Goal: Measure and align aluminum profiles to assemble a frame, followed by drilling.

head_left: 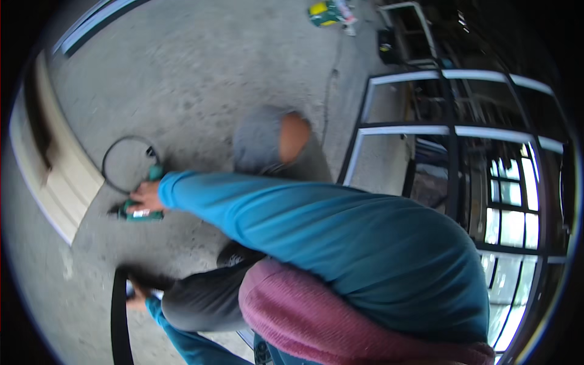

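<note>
At the left, my right hand (146, 196) reaches across to a green cordless drill (145, 214) lying on its side on the floor. Its fingers are closed round the drill's handle, with the chuck pointing left. Nearer the lower edge, my left hand (139, 297) grips a long black bar (120, 322) beside my knee. Something small and pale shows against the bar at those fingers; I cannot make out what it is. A thin black cable loop (104, 159) lies just beyond the drill.
Cream grooved panels (64, 188) lie left of the drill. A pale-edged bar (97, 27) rests at the far left. Black-and-white window frames (450, 129) stand at the right. A green and yellow package (325, 13) sits far off on the concrete. A pink towel (298, 310) hangs in front of me.
</note>
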{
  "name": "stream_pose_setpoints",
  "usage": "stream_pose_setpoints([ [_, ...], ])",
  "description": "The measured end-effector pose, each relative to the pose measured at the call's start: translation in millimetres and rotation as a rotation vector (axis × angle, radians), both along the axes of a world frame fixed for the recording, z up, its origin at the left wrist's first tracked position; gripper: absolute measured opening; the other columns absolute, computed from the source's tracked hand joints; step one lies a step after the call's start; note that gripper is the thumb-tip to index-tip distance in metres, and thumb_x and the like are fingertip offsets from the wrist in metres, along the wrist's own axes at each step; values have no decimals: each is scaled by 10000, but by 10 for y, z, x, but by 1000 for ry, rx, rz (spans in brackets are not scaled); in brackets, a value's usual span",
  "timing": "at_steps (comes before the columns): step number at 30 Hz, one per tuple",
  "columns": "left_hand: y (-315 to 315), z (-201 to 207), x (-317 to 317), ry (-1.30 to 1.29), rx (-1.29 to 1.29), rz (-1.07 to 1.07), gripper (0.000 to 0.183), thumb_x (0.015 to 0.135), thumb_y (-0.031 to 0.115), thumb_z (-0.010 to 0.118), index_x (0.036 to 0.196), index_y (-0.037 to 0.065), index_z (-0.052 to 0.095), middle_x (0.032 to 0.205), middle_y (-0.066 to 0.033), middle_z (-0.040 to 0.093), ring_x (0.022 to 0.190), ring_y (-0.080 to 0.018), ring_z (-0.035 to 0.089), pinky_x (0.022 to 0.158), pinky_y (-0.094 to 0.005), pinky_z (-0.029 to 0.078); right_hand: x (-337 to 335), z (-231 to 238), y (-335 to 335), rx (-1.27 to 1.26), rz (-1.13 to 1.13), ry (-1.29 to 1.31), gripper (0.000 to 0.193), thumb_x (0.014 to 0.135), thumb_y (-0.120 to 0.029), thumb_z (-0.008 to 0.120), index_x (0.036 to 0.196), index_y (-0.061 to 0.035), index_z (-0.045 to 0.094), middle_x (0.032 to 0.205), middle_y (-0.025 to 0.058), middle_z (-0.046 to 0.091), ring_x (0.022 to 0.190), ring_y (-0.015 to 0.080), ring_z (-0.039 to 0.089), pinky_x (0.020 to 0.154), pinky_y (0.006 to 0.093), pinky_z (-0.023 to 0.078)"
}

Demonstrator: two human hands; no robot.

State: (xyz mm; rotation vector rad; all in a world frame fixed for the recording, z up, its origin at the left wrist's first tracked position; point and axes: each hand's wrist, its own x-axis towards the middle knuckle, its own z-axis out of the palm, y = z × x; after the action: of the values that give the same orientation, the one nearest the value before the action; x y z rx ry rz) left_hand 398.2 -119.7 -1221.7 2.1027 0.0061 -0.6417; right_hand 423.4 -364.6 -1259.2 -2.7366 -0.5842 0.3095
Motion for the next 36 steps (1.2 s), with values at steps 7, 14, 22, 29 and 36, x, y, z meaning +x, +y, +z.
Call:
stream_pose_setpoints([
  [7, -988, -259, 42, 373, -367, -149, 759, 559, 419, 828, 1112, -23, 556, 1078, -185, 594, 1017, -293, 557, 894, -381, 434, -190, -405, -37, -180, -373, -89, 500, 888, -314, 332, 1374, -246, 237, 1289, 220, 413, 1062, 337, 525, 949, 554, 328],
  [14, -133, -1030, 886, 551, -317, 248, 756, 581, 391, 832, 1134, -26, 530, 1085, -168, 592, 1024, -266, 553, 902, -374, 427, 277, 69, 701, -14, -251, 134, 1088, 516, -553, 734, 1303, 72, 315, 1414, 334, 113, 1322, 427, 173, 1044, 616, 134],
  [22, 792, -488, 949, -310, 481, 378, 751, 527, 458, 818, 1093, 23, 583, 1113, -170, 583, 1064, -313, 531, 935, -385, 392, 1130, 927, 847, -465, -98, 730, 515, 728, -294, 598, 1185, -59, 559, 1289, 182, 475, 1187, 328, 460, 999, 489, 329],
  [29, 1350, -494, 838, -53, 134, 285, 872, 605, 389, 822, 1255, -30, 419, 1217, -241, 497, 1123, -317, 501, 938, -386, 402, 1343, 559, 1511, 341, 118, 409, 650, 685, -136, 571, 1304, -179, 379, 1185, 144, 556, 1084, 322, 527, 919, 400, 423],
  [36, 1574, -458, 980, 38, 250, 210, 765, 627, 306, 815, 1233, 2, 460, 1101, -200, 588, 851, -262, 645, 738, -345, 519, 1360, 600, 1883, 411, 57, 534, 594, 685, -7, 472, 1236, -223, 426, 1186, 80, 564, 1053, 322, 543, 882, 390, 442],
])
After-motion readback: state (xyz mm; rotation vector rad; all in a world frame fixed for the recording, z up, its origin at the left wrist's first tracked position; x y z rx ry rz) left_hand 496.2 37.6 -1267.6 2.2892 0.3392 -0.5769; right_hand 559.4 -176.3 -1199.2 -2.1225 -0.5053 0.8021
